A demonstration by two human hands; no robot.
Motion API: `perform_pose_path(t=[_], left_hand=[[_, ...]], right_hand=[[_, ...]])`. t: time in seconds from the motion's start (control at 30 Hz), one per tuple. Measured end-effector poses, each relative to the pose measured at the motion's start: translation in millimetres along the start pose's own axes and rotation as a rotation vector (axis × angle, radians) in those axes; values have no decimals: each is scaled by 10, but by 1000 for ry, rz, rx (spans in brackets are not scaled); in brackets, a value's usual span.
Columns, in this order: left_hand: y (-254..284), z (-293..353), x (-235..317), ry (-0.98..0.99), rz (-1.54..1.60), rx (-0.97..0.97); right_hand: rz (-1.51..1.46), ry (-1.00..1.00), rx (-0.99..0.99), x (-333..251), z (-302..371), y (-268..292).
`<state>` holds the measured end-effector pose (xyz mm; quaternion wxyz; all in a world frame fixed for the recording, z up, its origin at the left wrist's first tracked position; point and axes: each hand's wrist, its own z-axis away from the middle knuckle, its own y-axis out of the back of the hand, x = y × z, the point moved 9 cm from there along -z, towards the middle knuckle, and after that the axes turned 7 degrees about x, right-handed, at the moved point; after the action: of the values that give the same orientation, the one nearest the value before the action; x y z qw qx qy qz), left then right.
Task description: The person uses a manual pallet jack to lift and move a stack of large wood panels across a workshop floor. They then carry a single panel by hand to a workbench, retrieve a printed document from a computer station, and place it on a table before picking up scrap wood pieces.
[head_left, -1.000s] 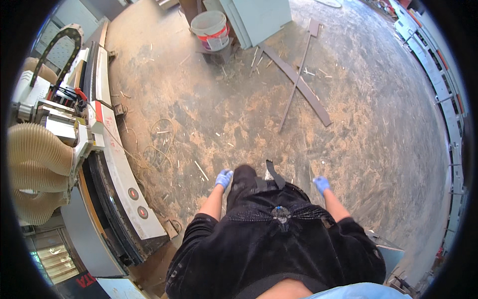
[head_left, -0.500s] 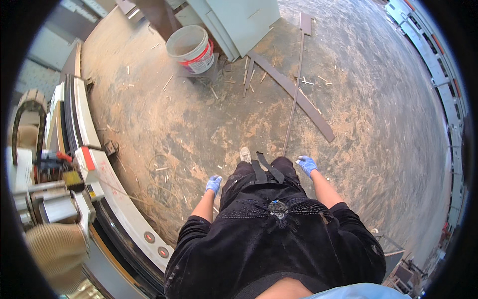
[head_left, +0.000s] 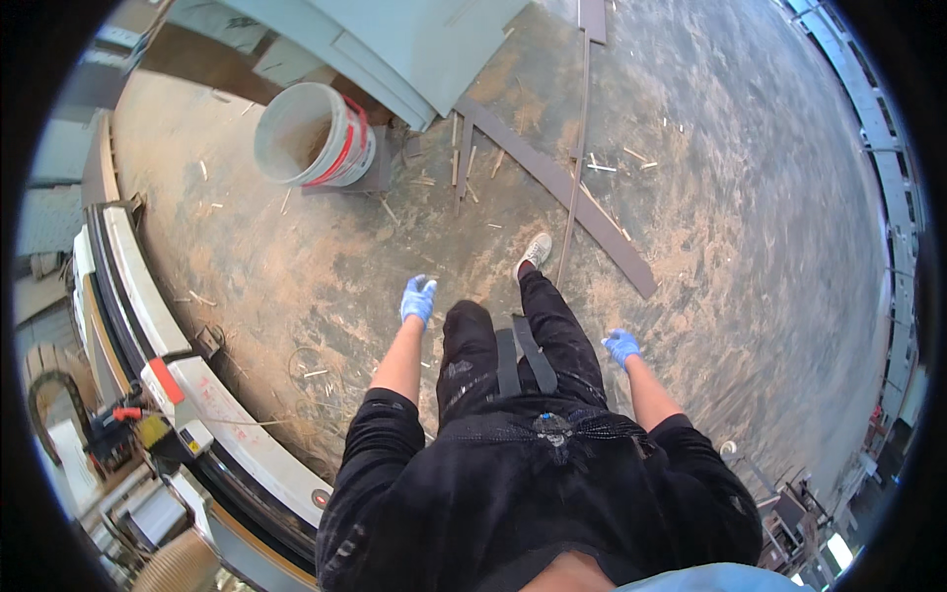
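Observation:
Both of my hands wear light blue gloves with pale fingertips and hang away from my body over the floor. My left hand (head_left: pixel 418 300) is stretched forward beside my left knee, its fingers loosely bent and apart, with nothing in them. On the other side, my right hand (head_left: pixel 620 345) hangs low next to my right thigh, also empty with loose fingers. Two dark straps (head_left: pixel 520 357) dangle at my waist. My right shoe (head_left: pixel 534 253) is forward on the floor, close to a long brown board strip (head_left: pixel 562 185) and a thin strip (head_left: pixel 576 168) crossing it.
A white bucket with a red band (head_left: pixel 330 138) stands ahead to the left, by pale grey-green panels (head_left: pixel 395 49). Along my left runs a machine (head_left: pixel 232 429) with a white edge and a ribbed hose (head_left: pixel 178 567). Wood scraps (head_left: pixel 602 166) and sawdust litter the floor.
I have stepped forward; the bucket and panels are nearer. My left hand has swung forward, while my right hand has dropped back. My right shoe now shows ahead.

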<state>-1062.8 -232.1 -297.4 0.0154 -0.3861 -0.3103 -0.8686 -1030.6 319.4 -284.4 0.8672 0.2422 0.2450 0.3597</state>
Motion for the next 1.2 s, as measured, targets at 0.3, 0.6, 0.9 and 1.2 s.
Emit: perform_pose_path(t=[0.3, 0.6, 0.9, 1.2], left_hand=[[-1202, -786, 148, 198, -354, -55], [-2275, -2888, -52, -18, -568, -43], [-3039, -4607, -329, -88, -671, 10], [-3682, -5408, -592, 43, -590, 46]], right_hand=[[189, -32, -38, -1121, -1820, 296], [197, -117, 97, -1713, -3900, -168], [351, -175, 311, -1988, -5680, -664], [189, -63, 551, -1730, -6491, -541]])
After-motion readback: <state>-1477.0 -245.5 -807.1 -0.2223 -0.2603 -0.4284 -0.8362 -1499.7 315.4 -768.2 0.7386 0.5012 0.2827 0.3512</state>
